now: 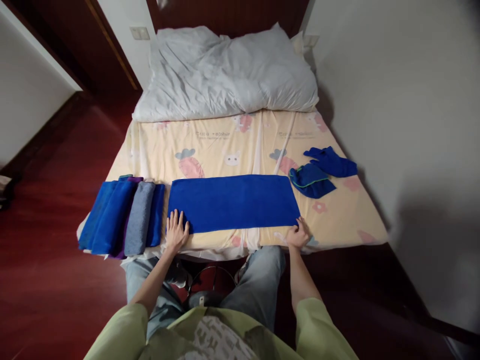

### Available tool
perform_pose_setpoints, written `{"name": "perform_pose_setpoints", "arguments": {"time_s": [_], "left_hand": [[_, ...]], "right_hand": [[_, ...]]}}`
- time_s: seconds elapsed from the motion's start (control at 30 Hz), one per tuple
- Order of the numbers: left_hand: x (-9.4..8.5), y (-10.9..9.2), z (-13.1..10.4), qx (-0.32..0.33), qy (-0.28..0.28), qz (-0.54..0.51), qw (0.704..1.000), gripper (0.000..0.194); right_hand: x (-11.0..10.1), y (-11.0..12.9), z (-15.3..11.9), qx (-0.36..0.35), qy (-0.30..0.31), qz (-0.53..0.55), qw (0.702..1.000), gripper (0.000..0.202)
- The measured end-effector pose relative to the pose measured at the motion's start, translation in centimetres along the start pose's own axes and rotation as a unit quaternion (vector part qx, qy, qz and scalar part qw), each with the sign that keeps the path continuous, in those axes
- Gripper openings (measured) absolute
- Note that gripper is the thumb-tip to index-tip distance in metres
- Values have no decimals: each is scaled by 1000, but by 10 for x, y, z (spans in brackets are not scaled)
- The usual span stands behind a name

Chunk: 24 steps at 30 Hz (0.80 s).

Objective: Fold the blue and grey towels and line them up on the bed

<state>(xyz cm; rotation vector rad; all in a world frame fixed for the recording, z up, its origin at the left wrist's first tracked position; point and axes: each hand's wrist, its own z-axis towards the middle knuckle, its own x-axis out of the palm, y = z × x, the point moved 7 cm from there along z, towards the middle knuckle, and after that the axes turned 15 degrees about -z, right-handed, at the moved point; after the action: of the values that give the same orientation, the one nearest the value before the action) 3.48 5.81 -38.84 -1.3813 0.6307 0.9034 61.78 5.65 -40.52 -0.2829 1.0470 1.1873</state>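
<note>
Towel [236,202], plain blue, lies flat on the bed directly in front of the person, long side running left to right, near edge close to the mattress edge.

Left hand [177,231]: palm down on the towel's near left corner. Fingers fanned slightly apart and pointing away from the body, thumb out toward the right. Grip: nothing clasped; the hand rests spread on the cloth. Left forearm slants forward and inward from the sleeve, elbow outside the knee.

Right hand [299,233]: at the near right corner of the same towel, back of the hand up, fingers bent rather than extended, fingertips at the cloth edge. Grip: narrow; cannot tell whether the corner is pinched or merely touched. Right forearm runs forward and slightly inward, steeper than the left one.

Surroundings: left of the towel, just beside it, a row of folded towels [112,217] in blue, purple and grey-blue, the grey-blue towel [139,218] near its right end. Beyond the towel's right end, a crumpled dark-blue cloth with green edging [313,182], and behind it a loose blue cloth [333,162]. Patterned yellow sheet [232,142] underneath; white bedding [228,75] heaped against the headboard [228,15].
</note>
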Motion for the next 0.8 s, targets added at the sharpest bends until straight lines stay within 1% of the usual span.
{"name": "perform_pose_setpoints", "arguments": {"time_s": [0.03,0.1,0.2,0.27,0.33,0.37,0.4,0.43,0.47,0.5,0.53,0.57,0.63,0.67,0.7,0.73,0.77,0.8], "left_hand": [[1,0,10,-3,7,5,1000,67],[3,1,41,-13,20,17,1000,68],[4,5,104,-28,49,38,998,71],[2,12,149,-49,62,42,996,73],[-1,18,184,-74,74,33,994,73],[-2,19,195,-84,73,28,993,73],[-3,16,201,-91,61,24,994,72],[-3,10,202,-90,39,21,995,72],[-1,-2,197,-76,14,17,997,71],[4,-17,185,-50,-7,11,999,70],[12,-36,168,-11,-19,0,1000,69],[25,-58,147,43,-1,-16,999,67],[57,-100,94,146,80,-51,985,62],[70,-116,68,183,119,-61,974,60],[80,-127,46,202,138,-67,967,59],[86,-134,29,207,139,-71,966,58],[90,-137,18,206,134,-75,966,58],[92,-138,12,200,123,-81,969,58]], "right_hand": [[0,1,0,-3,0,0,1000,42],[-2,2,0,-10,-1,1,1000,43],[-3,3,0,-23,0,0,1000,44],[-3,4,0,-26,1,-2,1000,44],[-2,4,1,-24,9,-7,1000,45],[-2,4,1,-22,16,-10,1000,45],[0,4,2,-19,24,-13,999,46],[1,4,2,-15,33,-17,999,46],[2,4,2,-11,42,-22,999,47],[3,5,3,-6,50,-27,998,48],[4,5,4,-3,58,-31,998,49],[5,5,5,-1,67,-34,997,50],[6,7,7,1,85,-35,996,51],[6,7,8,1,93,-35,995,51],[5,8,9,1,99,-36,994,52],[3,9,9,-1,103,-38,994,52],[1,10,9,-5,106,-42,994,52],[-1,11,9,-14,109,-46,993,52]]}}
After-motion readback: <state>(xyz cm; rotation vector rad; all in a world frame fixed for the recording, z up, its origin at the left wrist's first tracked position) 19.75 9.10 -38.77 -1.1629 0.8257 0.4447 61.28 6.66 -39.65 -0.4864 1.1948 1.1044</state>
